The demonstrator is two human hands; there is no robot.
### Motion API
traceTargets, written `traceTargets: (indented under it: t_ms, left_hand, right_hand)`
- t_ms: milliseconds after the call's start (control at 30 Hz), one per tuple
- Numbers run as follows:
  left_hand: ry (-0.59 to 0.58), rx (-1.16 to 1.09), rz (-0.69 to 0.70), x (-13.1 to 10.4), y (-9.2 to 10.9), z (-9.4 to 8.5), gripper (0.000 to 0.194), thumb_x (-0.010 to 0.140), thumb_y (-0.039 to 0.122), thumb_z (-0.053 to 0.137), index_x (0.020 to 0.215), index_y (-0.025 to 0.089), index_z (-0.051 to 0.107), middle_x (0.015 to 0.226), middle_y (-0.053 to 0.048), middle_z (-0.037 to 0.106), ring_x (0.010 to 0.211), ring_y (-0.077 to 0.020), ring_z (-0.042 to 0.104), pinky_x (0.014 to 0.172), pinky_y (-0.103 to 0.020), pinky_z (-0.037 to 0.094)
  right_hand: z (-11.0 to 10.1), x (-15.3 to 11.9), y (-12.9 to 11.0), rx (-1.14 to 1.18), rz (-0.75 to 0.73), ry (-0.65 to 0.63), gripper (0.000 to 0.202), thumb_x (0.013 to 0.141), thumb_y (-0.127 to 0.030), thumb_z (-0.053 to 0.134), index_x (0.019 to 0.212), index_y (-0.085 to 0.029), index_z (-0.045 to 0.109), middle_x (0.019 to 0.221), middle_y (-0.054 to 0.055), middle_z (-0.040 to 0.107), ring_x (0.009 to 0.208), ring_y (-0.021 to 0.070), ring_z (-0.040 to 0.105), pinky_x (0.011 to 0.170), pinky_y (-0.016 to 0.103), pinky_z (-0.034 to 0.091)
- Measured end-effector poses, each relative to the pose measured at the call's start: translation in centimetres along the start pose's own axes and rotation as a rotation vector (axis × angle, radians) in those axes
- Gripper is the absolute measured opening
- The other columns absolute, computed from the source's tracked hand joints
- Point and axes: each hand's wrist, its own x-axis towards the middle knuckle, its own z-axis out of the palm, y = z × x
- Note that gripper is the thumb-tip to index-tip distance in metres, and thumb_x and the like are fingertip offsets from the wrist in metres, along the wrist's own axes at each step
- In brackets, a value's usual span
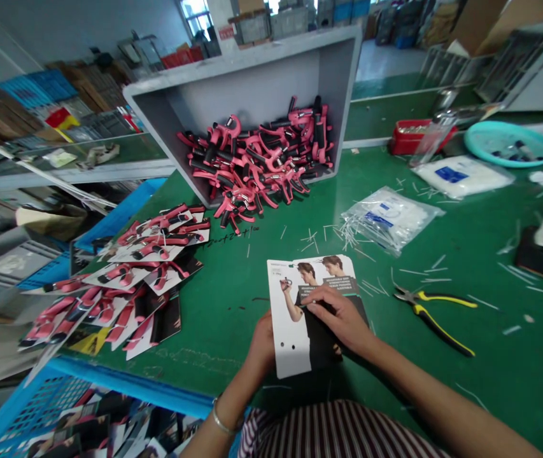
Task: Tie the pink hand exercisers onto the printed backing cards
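Note:
Printed packaging cards [293,356] overlap in front of me, the nearest one white and black with a picture of a flexed arm. My left hand [264,338] grips the left edge of the front card, its fingers hidden behind it. My right hand [342,318] holds the cards from the right, fingers bent over their printed faces and thumb out of sight. To the right of it lie diagonal cutters [417,304] with yellow and black handles, their jaws apart. Thin white plastic ties [371,284] are scattered around them.
A grey crate [247,67] lies on its side, spilling pink and black hand grips [261,159]. Carded grips [151,254] pile up at left, above a blue basket [37,407]. Bags of ties [390,216], a red box [407,140] and a turquoise tray [491,137] are at right.

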Motion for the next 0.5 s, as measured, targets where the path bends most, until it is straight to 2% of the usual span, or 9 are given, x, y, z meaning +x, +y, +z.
traceTargets:
  t_ms: [167,333,500]
  left_hand:
    - [0.059,-0.098,-0.089,-0.27,-0.39,0.03,0.008,0.065,0.017,0.063,0.072,0.014,0.068,0.067,-0.002,0.066,0.066,-0.0174,0.057,0.058,-0.025,0.046]
    - [0.011,-0.110,-0.043,-0.13,0.01,0.13,0.014,0.065,0.017,0.064,0.078,0.015,0.071,0.077,-0.004,0.069,0.068,-0.0178,0.059,0.063,-0.027,0.048]
    - [-0.006,-0.054,-0.011,-0.14,-0.08,-0.07,0.007,0.065,0.016,0.065,0.071,0.014,0.069,0.077,-0.004,0.069,0.073,-0.0195,0.061,0.067,-0.027,0.048]
  right_hand:
    - [0.20,-0.02,0.06,-0.001,-0.009,-0.013,0.016,0.095,-0.026,0.053,0.100,-0.026,0.068,0.100,0.004,0.065,0.099,0.0203,0.060,0.092,0.036,0.043]
    - [0.13,0.04,-0.11,-0.055,0.000,-0.006,0.015,0.095,-0.024,0.051,0.100,-0.024,0.066,0.099,0.004,0.066,0.095,0.0200,0.060,0.089,0.035,0.044]
    - [0.10,0.15,-0.51,-0.132,-0.072,-0.061,0.018,0.095,-0.018,0.049,0.101,-0.023,0.065,0.098,0.004,0.066,0.097,0.0202,0.059,0.089,0.035,0.044]
